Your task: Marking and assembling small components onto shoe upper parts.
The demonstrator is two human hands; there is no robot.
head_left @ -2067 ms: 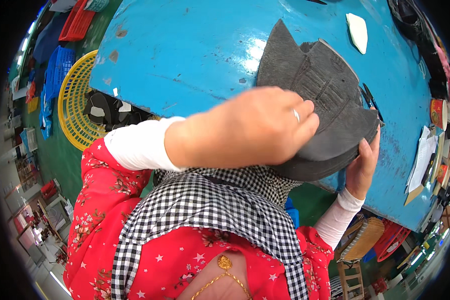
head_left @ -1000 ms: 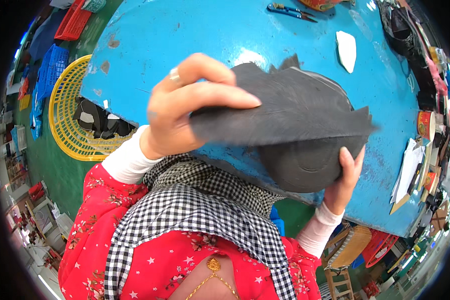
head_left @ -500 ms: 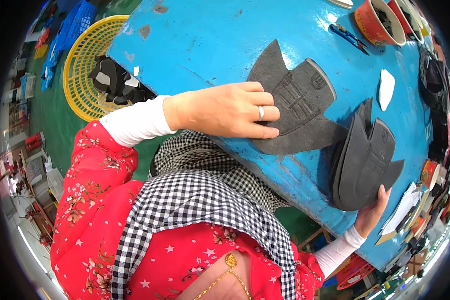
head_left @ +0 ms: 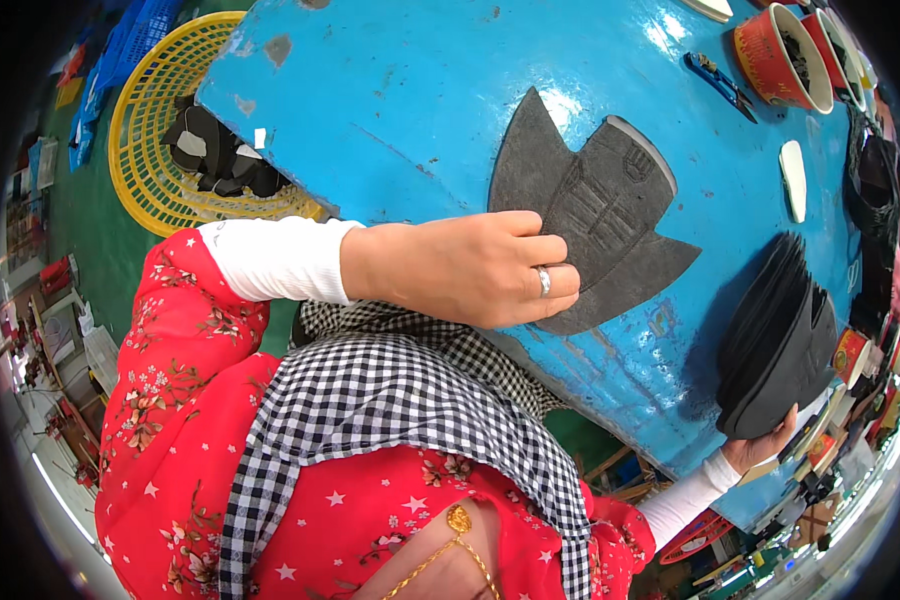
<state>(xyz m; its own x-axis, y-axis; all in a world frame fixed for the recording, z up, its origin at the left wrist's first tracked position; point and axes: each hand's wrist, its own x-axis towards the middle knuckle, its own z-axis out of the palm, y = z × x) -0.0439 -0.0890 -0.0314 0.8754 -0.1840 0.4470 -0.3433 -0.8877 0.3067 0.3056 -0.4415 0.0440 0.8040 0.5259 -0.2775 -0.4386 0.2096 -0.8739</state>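
A flat dark grey shoe upper piece (head_left: 610, 215), with two pointed wings and an embossed middle panel, lies on the blue table (head_left: 390, 90). My left hand (head_left: 480, 265) is at its near left edge, fingers curled over it and a ring on one finger; the thumb is hidden. At the right, my right hand (head_left: 765, 440) holds the lower end of a thick stack of similar dark shoe upper pieces (head_left: 770, 345). The stack is tilted on its side, its layered edges fanned out.
Left of the table a yellow basket (head_left: 140, 185) holds black and white scraps. Blue snips (head_left: 720, 85), red paper tubs (head_left: 785, 60) and a white oval piece (head_left: 793, 180) stand or lie at the far right. Dark material and papers crowd the right edge.
My right hand has moved right and tipped the stack, so its layered edges show. My left hand has shifted slightly right and nearer me, and the single piece has turned a little.
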